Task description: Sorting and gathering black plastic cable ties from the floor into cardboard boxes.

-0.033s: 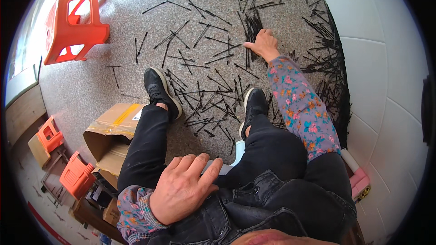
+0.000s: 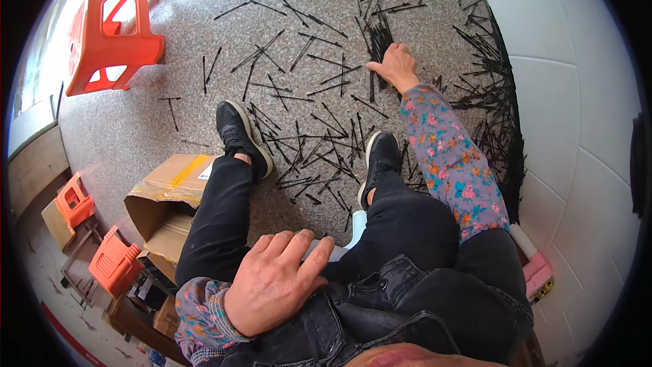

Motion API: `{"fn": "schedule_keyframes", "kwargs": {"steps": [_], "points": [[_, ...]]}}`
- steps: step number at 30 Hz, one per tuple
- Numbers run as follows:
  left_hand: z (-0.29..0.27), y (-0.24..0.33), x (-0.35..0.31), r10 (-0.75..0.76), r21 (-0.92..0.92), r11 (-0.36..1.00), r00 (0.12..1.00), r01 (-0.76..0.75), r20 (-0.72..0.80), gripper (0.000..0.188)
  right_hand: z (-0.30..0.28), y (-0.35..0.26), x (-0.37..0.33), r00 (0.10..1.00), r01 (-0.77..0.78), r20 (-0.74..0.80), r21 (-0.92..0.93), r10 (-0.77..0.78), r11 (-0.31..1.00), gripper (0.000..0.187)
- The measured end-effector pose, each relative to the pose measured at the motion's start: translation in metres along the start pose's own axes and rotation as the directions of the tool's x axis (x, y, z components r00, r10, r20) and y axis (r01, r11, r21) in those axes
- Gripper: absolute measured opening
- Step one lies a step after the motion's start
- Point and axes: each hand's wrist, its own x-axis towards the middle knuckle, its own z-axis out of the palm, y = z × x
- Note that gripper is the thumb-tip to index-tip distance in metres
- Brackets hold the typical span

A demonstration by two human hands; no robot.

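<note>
On the speckled floor lies a dense bundle of thin black rods point(image 2: 381, 32), roughly lined up along one direction. My right hand point(image 2: 395, 68) is laid across its near part, thumb on the left side and fingers curled over the right, gripping it; the palm hides some of the rods. Many similar loose black rods point(image 2: 329, 139) are scattered singly and crossed around my shoes. My left hand point(image 2: 277, 278) rests palm down near my lap, its fingers stretched out and holding nothing.
A thick heap of black rods point(image 2: 499, 81) lies along the white tiled wall point(image 2: 564, 109) at right. An orange stool point(image 2: 115, 41) stands at far left. Beside my left leg is an open cardboard box point(image 2: 173, 183). Smaller orange stools point(image 2: 114, 263) are at lower left.
The bundle under my right hand has shifted slightly to the right. My left hand has stayed in place.
</note>
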Motion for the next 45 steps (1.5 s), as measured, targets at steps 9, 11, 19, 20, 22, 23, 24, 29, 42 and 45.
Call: {"fn": "schedule_keyframes", "kwargs": {"steps": [9, 11, 19, 20, 22, 23, 24, 29, 42, 45], "points": [[0.005, -0.004, -0.005, 0.024, -0.004, 1.000, 0.998, -0.024, -0.057, 0.057, 0.016, 0.016, 0.000, 0.998, -0.051, 0.037, 0.181, 0.045, 0.982, 0.036], [0.007, -0.004, -0.010, 0.023, 0.018, 1.000, 0.998, -0.022, -0.061, 0.054, 0.022, 0.010, -0.009, 0.996, -0.088, 0.036, 0.213, 0.082, 0.973, 0.034], [0.042, 0.000, -0.017, 0.034, 0.219, 0.975, 0.950, 0.037, -0.309, 0.028, -0.024, 0.075, -0.023, 0.992, -0.049, -0.077, 0.467, 0.096, 0.883, 0.044], [0.047, 0.001, -0.018, 0.009, 0.201, 0.978, 0.951, 0.056, -0.310, 0.024, -0.040, 0.067, -0.026, 0.996, 0.013, -0.083, 0.521, 0.036, 0.853, 0.040], [0.048, 0.003, -0.014, -0.006, 0.193, 0.979, 0.948, 0.071, -0.317, 0.021, -0.078, 0.063, -0.027, 0.994, 0.098, -0.092, 0.573, -0.055, 0.814, 0.033], [0.047, 0.004, -0.010, -0.009, 0.200, 0.977, 0.947, 0.077, -0.322, 0.023, -0.095, 0.064, -0.027, 0.992, 0.126, -0.085, 0.574, -0.094, 0.809, 0.031], [0.048, 0.003, -0.005, 0.015, 0.175, 0.982, 0.903, 0.067, -0.429, 0.026, -0.112, 0.049, -0.034, 0.985, 0.171, -0.084, 0.638, -0.153, 0.751, 0.029], [0.022, -0.001, 0.002, -0.008, -0.066, 0.991, 0.452, -0.114, -0.892, 0.040, -0.232, -0.051, -0.110, 0.936, 0.263, -0.050, 0.759, -0.349, 0.595, 0.022], [-0.020, -0.044, -0.020, -0.579, -0.488, 0.751, -0.090, -0.445, -0.810, 0.037, -0.312, -0.177, -0.264, 0.778, 0.302, 0.179, 0.734, -0.602, 0.608, 0.014], [-0.022, -0.050, -0.011, -0.616, -0.599, 0.577, 0.185, -0.556, -0.765, 0.035, -0.305, -0.188, -0.268, 0.792, 0.363, 0.134, 0.682, -0.596, 0.635, 0.010]]}}
